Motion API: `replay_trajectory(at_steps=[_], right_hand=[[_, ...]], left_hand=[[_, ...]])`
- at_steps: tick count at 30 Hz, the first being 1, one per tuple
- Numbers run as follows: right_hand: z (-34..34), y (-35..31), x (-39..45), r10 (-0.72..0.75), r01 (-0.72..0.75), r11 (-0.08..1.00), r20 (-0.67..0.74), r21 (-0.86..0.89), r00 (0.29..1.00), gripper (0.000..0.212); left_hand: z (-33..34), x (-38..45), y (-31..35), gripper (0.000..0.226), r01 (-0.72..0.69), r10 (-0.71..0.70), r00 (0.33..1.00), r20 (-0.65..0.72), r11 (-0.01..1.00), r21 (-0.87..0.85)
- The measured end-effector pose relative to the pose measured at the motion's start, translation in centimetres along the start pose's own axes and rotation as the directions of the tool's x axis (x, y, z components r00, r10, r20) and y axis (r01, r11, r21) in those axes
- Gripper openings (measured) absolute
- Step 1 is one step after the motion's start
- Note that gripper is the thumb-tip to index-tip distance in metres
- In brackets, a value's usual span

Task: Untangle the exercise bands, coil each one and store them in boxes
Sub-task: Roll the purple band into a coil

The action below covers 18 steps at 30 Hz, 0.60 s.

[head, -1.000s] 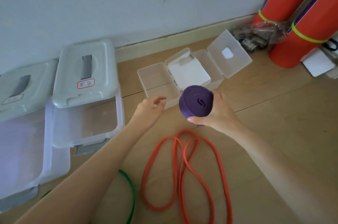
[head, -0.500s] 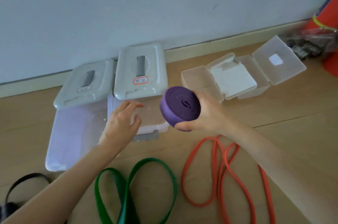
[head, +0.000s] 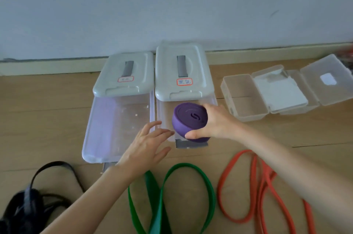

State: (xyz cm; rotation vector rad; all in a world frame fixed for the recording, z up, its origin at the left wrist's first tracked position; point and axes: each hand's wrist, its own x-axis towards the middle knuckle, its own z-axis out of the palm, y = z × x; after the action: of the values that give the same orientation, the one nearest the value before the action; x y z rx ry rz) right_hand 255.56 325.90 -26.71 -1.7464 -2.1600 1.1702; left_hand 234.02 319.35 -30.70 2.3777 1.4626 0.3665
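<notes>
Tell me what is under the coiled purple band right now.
Under the purple band, held by the right hand, is the right-hand clear bin, which looks empty; band and hand cover part of its floor.

Soft, even daylight is filling the frame, bright and without glare. Shadows are lying faint under the arms on the floor (head: 57, 119). Wide-angle distortion is bowing the skirting (head: 267, 52) along the top. The lower corners are smearing slightly with motion blur.
</notes>
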Motion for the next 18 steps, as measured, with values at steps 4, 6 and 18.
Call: replay_trajectory(at_steps=[4, 6, 18], right_hand=[[0.5, -2.2, -0.6, -0.051, 0.052, 0.997, 0.017, -0.051, 0.999, 0.082], [1.1, -4.2, -0.4, -0.109, 0.11, 0.993, 0.018, -0.039, 0.994, 0.087], [11.3, -12.3, 5.9, -0.112, 0.137, 0.944, 0.099, -0.3, 0.989, 0.103]], left_hand=[[-1.1, -1.2, -1.2, 0.045, 0.091, -0.102, 0.986, -0.135, 0.992, -0.086], [-2.4, -2.7, -2.9, 0.043, 0.192, -0.21, 0.954, -0.215, 0.976, -0.102], [-6.2, -6.2, -11.5, 0.047, 0.586, -0.678, 0.729, -0.099, 0.692, -0.423]])
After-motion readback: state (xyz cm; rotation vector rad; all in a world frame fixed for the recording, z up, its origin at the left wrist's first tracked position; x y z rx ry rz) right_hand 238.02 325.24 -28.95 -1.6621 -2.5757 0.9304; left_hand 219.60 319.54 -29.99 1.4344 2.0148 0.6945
